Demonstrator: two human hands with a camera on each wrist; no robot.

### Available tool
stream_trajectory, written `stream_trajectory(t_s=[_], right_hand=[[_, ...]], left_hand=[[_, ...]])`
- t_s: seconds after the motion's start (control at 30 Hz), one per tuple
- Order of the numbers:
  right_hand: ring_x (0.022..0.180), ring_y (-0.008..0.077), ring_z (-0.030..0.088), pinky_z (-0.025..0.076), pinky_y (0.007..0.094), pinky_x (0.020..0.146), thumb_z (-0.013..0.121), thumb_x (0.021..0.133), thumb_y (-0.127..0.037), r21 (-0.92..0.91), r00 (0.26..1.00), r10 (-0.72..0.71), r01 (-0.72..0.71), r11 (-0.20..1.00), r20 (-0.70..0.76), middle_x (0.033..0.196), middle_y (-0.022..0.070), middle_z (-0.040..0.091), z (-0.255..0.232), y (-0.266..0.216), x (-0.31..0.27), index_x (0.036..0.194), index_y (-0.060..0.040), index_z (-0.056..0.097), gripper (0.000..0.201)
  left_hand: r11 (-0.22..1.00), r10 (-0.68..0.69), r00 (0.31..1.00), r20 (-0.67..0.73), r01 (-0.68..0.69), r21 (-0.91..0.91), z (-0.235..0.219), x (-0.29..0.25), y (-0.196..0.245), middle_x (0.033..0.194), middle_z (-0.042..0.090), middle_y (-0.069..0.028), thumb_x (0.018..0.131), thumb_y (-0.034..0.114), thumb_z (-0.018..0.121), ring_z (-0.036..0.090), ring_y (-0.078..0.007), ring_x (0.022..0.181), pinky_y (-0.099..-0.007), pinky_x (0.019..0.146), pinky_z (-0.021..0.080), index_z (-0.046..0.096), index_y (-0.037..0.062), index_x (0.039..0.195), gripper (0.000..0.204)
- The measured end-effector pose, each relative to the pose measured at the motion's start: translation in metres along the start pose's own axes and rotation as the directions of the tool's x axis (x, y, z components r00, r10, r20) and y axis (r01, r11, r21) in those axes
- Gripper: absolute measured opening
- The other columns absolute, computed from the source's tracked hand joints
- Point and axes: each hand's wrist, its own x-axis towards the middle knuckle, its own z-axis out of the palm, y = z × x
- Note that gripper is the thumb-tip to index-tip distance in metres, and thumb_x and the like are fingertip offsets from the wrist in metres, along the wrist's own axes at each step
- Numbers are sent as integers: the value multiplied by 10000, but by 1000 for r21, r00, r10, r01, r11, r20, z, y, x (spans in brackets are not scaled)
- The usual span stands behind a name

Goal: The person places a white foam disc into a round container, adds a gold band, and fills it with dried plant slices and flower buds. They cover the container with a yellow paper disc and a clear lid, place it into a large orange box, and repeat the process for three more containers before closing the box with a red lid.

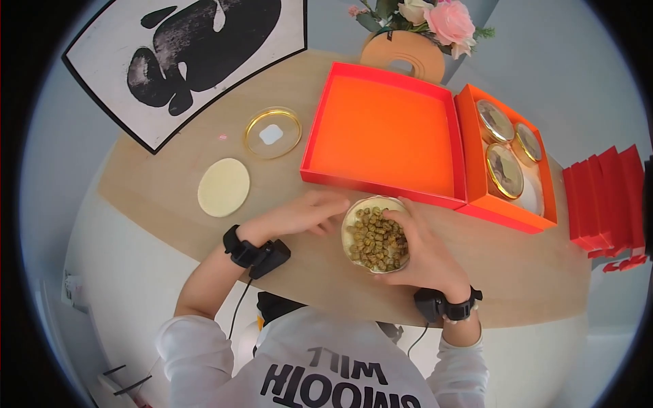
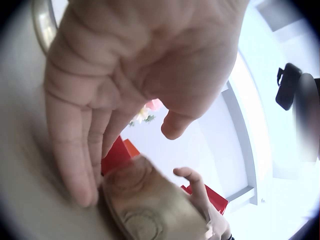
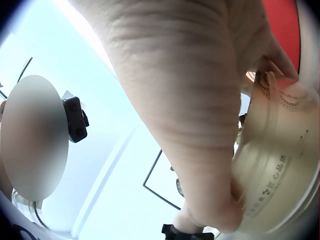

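A clear, round plastic jar (image 3: pixel 285 165) with dark printing on its side stands on the table near the front edge. Small curled greenish-brown pieces (image 1: pixel 375 238) fill it to near the rim. My right hand (image 1: pixel 425 248) holds the jar from its right side, thumb at the near edge and fingers at the far edge. On the jar's left, my left hand (image 1: pixel 314 212) has its fingers extended and the fingertips close to the rim. In the left wrist view that hand (image 2: pixel 125 75) shows straight fingers, with its thumb apart and nothing in its grasp.
A cream disc (image 1: pixel 224 187) and a gold-rimmed clear lid (image 1: pixel 253 144) lie at the left. Behind the jar sits an orange-red box lid (image 1: pixel 388 129), beside a box (image 1: pixel 469 109) with several gold-rimmed jars. Red bags (image 1: pixel 602 200) stand far right; a framed picture (image 1: pixel 204 61) is back left.
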Motion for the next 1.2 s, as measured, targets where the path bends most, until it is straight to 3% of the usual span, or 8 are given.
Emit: stream_trajectory(t_s=[0.13, 0.23, 0.33, 0.73, 0.93, 1.03, 1.13, 1.2], right_hand=[[1198, 395, 317, 313, 409, 978, 797, 469, -255, -72, 1000, 19, -19, 997, -5, 1323, 241, 259, 0, 1, 0, 1208, -120, 364, 867], [1202, 394, 312, 308, 410, 982, 797, 469, -266, -68, 999, 37, -37, 997, 8, 1325, 241, 257, 2, 4, 2, 1212, -116, 363, 874], [1208, 392, 304, 299, 414, 987, 800, 468, -294, -72, 999, 34, -33, 997, 18, 1327, 240, 254, 2, 5, 4, 1235, -111, 347, 910], [1215, 352, 300, 257, 406, 1000, 656, 678, -402, 120, 1000, 3, -1, 993, -16, 1307, 197, 304, -3, 17, 6, 1270, -91, 356, 732], [1122, 299, 406, 309, 372, 951, 512, 828, -297, 211, 989, 5, 27, 977, -149, 1193, 163, 428, -1, 24, 8, 1208, -37, 403, 473], [1073, 291, 444, 341, 372, 910, 481, 850, -268, 322, 968, 80, 1, 947, -238, 1149, 154, 463, -3, 26, 9, 1156, -31, 449, 389], [999, 245, 472, 365, 351, 864, 485, 849, -254, 357, 935, 120, 7, 934, -333, 1118, 133, 480, -5, 26, 7, 1131, -28, 465, 362], [946, 202, 486, 376, 326, 837, 493, 848, -238, 446, 931, 91, 82, 891, -354, 1096, 114, 488, -6, 25, 5, 1142, -27, 450, 365]], left_hand=[[956, 171, 961, -217, -108, 274, -30, -31, -3, 955, 573, -67, 822, 370, 531, 553, -138, 822, -256, 708, 456, 478, 65, 1183, 476], [898, 264, 831, -489, -26, 440, -55, -54, -3, 923, 591, -69, 793, 322, 572, 555, -144, 851, -274, 746, 441, 492, 77, 1172, 459], [814, 370, 730, -575, 44, 580, -85, -56, -17, 977, 586, -87, 774, 281, 595, 550, -189, 889, -310, 786, 428, 509, 77, 1151, 437], [472, 465, 795, -391, 151, 869, -110, -1, -41, 875, 559, -62, 706, 157, 598, 511, -245, 892, -346, 757, 433, 579, 102, 880, 183], [521, 477, 762, -438, 156, 839, -104, -12, -34, 815, 565, -39, 714, 131, 594, 519, -232, 840, -332, 728, 437, 563, 88, 804, 105], [481, 677, 610, -411, 56, 875, -95, -26, -15, 855, 582, -35, 781, 152, 575, 541, -204, 858, -306, 717, 446, 537, 74, 810, 91], [839, 542, 581, -607, -332, 432, -87, -42, -8, 944, 594, -64, 865, 180, 500, 556, -184, 895, -288, 717, 459, 499, 66, 913, 123], [860, 476, 658, -584, -488, 150, -60, -64, 17, 990, 580, -89, 898, 213, 439, 557, -160, 902, -281, 757, 458, 453, 67, 990, 173]])
